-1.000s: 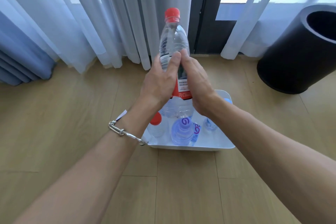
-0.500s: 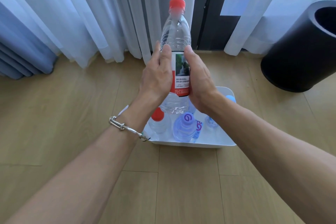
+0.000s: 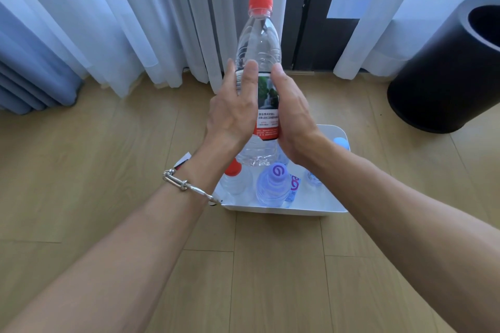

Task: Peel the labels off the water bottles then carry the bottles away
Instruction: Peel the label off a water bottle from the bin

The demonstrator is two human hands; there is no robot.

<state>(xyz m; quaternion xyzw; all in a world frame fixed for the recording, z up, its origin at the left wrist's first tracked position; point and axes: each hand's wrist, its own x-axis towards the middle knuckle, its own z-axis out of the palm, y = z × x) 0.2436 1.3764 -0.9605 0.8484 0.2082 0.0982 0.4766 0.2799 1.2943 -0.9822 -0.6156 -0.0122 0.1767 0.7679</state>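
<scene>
the bottle stands upright in the air between my two hands, red cap at 12 o'clock, its base hanging just above the white tub. the label is whole around its middle, the green picture panel and the small print facing me, and i see no lifted edge. my left hand wraps the bottle from 9 o'clock with the thumb lying up the front of the label, and my right hand clasps it from 3 o'clock, thumb along the label's edge; the fingers behind are hidden, but both hands are plainly gripping it. a second ago my thumbs overlapped across the label and covered most of it; half a second ago they had parted, and now the label face is more exposed and turned further toward me, so i judge i am rotating the bottle to hunt for the seam and the peel itself has not begun. in the tub at 6 o'clock wait a red-capped bottle and a blue bottle with a purple swirl on its cap, with more at 4 o'clock, so most of the job looks ahead. a bracelet sits on my left wrist. a black bin stands at 3 o'clock on the wood floor, white curtains from 10 to 12 o'clock.
</scene>
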